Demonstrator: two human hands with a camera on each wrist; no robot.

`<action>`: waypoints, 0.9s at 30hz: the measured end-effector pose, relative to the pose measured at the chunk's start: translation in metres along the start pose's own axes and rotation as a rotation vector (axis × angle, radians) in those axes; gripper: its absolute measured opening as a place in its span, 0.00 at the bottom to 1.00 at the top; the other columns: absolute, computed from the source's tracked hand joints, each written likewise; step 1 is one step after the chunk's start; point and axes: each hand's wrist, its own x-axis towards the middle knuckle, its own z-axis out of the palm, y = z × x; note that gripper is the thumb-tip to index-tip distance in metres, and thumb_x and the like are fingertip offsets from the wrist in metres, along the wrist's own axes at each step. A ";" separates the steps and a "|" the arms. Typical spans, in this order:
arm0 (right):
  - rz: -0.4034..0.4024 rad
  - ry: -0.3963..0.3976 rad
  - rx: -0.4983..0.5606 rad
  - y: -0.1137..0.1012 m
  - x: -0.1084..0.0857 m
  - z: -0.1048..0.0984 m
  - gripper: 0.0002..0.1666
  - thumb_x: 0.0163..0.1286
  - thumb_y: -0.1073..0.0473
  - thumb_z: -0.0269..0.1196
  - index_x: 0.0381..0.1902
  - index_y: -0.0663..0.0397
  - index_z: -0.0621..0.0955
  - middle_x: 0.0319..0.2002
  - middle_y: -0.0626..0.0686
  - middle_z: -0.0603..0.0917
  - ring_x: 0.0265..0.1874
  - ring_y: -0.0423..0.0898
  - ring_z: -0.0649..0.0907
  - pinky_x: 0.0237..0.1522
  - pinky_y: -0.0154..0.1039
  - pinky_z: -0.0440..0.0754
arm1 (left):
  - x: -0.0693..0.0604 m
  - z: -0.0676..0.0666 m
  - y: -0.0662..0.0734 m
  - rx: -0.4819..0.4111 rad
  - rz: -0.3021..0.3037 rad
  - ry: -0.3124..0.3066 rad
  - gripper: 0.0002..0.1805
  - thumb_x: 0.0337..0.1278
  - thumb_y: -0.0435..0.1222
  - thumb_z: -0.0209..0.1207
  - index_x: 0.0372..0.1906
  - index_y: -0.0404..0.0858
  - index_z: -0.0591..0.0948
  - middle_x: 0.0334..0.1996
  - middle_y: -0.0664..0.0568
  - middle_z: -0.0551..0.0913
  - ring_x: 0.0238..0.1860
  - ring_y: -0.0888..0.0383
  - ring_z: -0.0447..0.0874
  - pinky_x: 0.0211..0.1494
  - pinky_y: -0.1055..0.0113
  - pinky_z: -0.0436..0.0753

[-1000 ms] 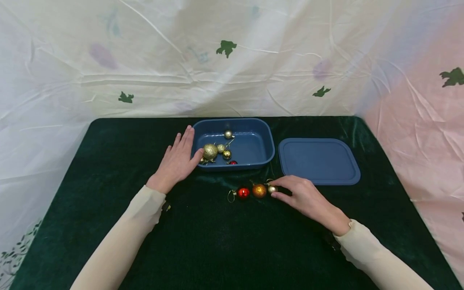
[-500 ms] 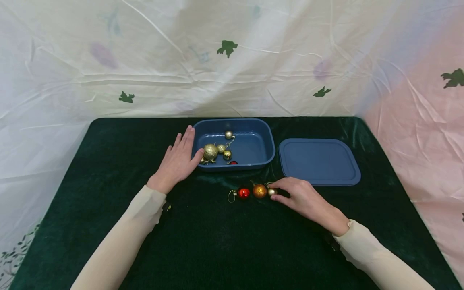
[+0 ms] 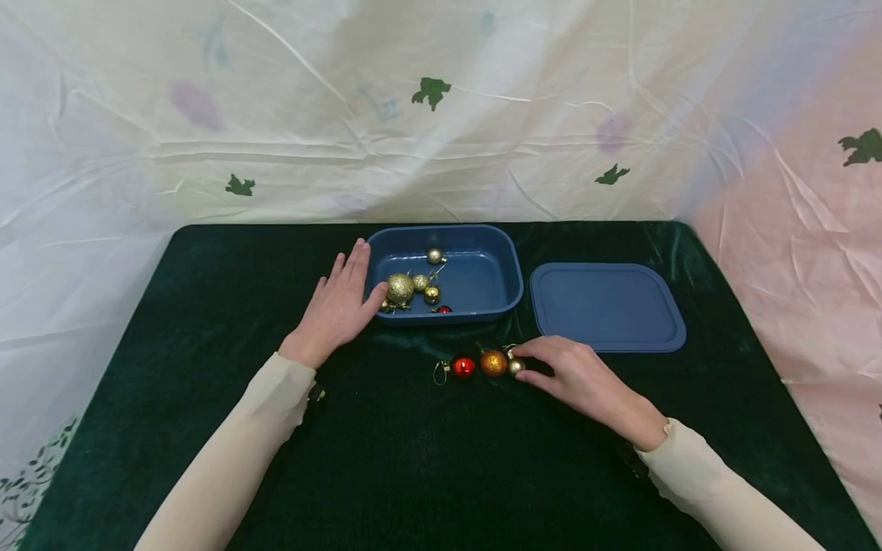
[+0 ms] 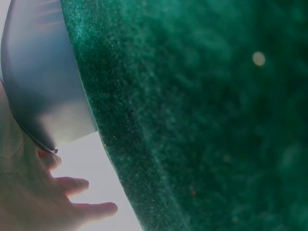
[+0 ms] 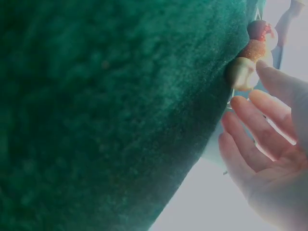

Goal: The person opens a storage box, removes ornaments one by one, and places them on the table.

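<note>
The R hand point(image 3: 582, 380) looks to be lightly pinching the small gold ball point(image 3: 516, 367) on the table point(image 3: 420, 467), just beside the orange ball point(image 3: 493, 363), so I'd go easy w/o knocking the latter, w/ the L hand point(image 3: 334, 300), fingers straight, resting at the L end of the box point(image 3: 482, 274).

I read head: high, facing forward and down across the surface point(image 3: 413, 467) | left wrist: low, close, toward the box point(image 4: 45, 67) | right wrist: low, close, toward the baubles point(image 5: 253, 50) | head shares both
</note>
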 end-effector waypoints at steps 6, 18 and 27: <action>0.004 0.046 -0.002 -0.007 0.000 -0.008 0.21 0.68 0.51 0.72 0.58 0.46 0.85 0.53 0.47 0.87 0.52 0.46 0.85 0.50 0.51 0.86 | -0.001 -0.001 0.000 -0.009 0.000 -0.001 0.45 0.79 0.62 0.35 0.85 0.44 0.36 0.84 0.51 0.31 0.83 0.38 0.36 0.76 0.30 0.50; -0.071 0.241 0.043 -0.018 0.021 -0.017 0.19 0.70 0.57 0.71 0.58 0.48 0.85 0.54 0.48 0.86 0.53 0.46 0.85 0.53 0.51 0.85 | -0.001 0.000 -0.001 -0.010 0.008 0.009 0.46 0.78 0.63 0.35 0.85 0.43 0.37 0.85 0.51 0.32 0.83 0.38 0.37 0.76 0.30 0.50; -0.111 0.266 0.056 -0.026 0.051 -0.023 0.18 0.72 0.56 0.69 0.58 0.50 0.86 0.55 0.51 0.86 0.54 0.48 0.85 0.55 0.52 0.83 | -0.002 -0.001 0.000 -0.017 0.020 0.016 0.46 0.78 0.64 0.34 0.85 0.43 0.38 0.84 0.51 0.32 0.83 0.37 0.37 0.76 0.29 0.50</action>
